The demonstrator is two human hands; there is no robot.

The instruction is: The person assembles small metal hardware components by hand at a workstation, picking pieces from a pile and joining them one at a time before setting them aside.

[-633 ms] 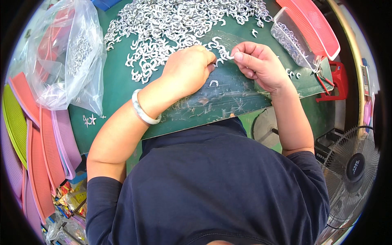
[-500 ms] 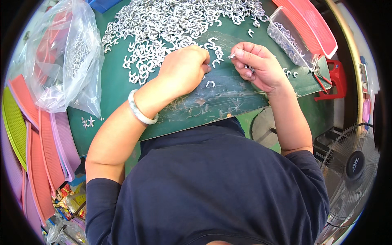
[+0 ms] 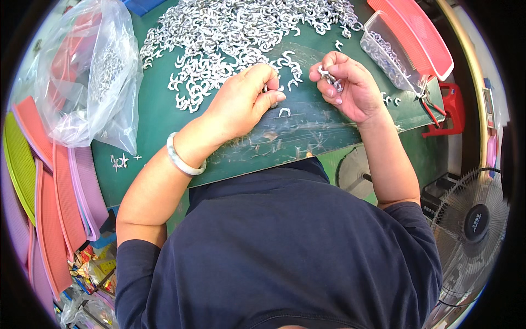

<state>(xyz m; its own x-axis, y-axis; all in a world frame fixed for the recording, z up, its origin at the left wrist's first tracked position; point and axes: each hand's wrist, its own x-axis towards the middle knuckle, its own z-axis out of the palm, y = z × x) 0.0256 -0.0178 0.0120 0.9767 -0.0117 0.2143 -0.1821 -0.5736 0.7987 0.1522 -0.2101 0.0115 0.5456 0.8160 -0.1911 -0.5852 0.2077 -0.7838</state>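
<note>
A big heap of small silver crescent-shaped metal pieces (image 3: 230, 33) covers the far part of the green table. My right hand (image 3: 353, 88) is raised over the table with curled fingers. It holds several of these crescents (image 3: 330, 78), one of them at the thumb and fingertip. At the near edge of the heap is my left hand (image 3: 241, 101), its fingers bent inward and its thumb low. Between them a bit of grey metal shows, mostly hidden by the hand. One loose crescent (image 3: 284, 112) lies on the table just right of my left thumb.
To the left stands a clear plastic bag (image 3: 93, 77) with metal pieces inside, near a few star-shaped pieces (image 3: 121, 161). At the right are a clear bin of crescents (image 3: 389, 57), a pink basket (image 3: 416, 33) and red-handled pliers (image 3: 430, 107). Coloured trays (image 3: 52, 219) and a fan (image 3: 474, 225) flank me.
My left hand has shifted slightly left, and its thumb has dropped away from the fingers. My right fingers have turned and curled inward, so more crescents show in them.
</note>
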